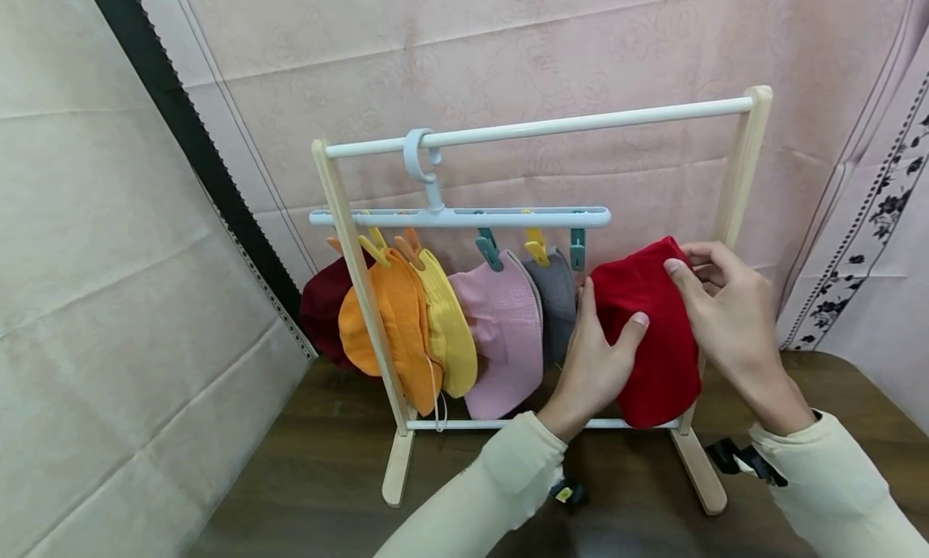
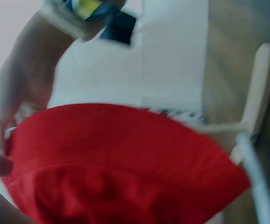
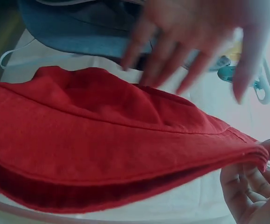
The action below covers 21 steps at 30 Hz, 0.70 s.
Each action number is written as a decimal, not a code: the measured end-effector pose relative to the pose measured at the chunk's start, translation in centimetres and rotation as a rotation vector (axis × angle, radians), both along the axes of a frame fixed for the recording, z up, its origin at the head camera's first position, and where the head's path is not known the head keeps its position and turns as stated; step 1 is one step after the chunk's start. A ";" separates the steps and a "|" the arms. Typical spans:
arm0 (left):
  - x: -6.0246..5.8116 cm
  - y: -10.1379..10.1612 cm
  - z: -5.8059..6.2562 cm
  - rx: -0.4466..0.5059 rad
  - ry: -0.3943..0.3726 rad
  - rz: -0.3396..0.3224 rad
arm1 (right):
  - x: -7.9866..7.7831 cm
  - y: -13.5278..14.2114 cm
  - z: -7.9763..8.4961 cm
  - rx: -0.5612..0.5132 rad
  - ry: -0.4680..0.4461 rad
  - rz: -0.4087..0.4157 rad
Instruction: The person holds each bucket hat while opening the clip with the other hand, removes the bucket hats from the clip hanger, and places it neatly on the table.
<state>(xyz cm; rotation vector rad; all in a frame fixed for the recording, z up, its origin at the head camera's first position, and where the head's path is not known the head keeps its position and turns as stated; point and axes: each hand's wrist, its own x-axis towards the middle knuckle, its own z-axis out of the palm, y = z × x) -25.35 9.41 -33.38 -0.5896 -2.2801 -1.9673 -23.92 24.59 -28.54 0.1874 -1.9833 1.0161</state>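
A red bucket hat [image 1: 653, 340] is at the right of the drying rack, its brim edge-on in the right wrist view. My right hand [image 1: 733, 308] pinches the hat's edge between thumb and curled fingers. Beside the hat's left side is my left hand [image 1: 598, 364], thumb raised; the right wrist view shows its fingers spread and straight, blurred by motion. Just above, a teal clip [image 1: 576, 249] hangs at the right end of the light blue hanger [image 1: 501, 218]. Whether my left fingers touch the hat, I cannot tell.
Clipped along the hanger are a maroon hat [image 1: 324, 312], orange hat [image 1: 392, 324], yellow hat [image 1: 450, 324], pink hat [image 1: 504, 332] and grey hat [image 1: 555, 300]. The hanger hooks over the rack's white top bar [image 1: 581, 124]. The rack stands on a wooden table [image 1: 305, 477].
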 end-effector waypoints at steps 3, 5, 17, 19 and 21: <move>0.4 0.7 -1.2 -0.012 -0.076 0.024 | 0.2 0.2 0.2 0.005 0.009 -0.019; 0.6 1.0 -1.9 -0.021 -0.116 0.021 | 0.2 0.4 0.2 0.011 0.010 -0.027; 1.7 1.0 -6.2 0.068 -0.304 -0.071 | 0.5 0.1 0.3 0.019 -0.012 -0.028; 2.1 1.1 -6.7 0.084 -0.385 -0.071 | 0.6 0.0 0.3 0.012 -0.019 -0.024; 2.5 1.1 -7.2 0.093 -0.480 -0.070 | 0.5 -0.2 0.3 0.003 -0.024 -0.013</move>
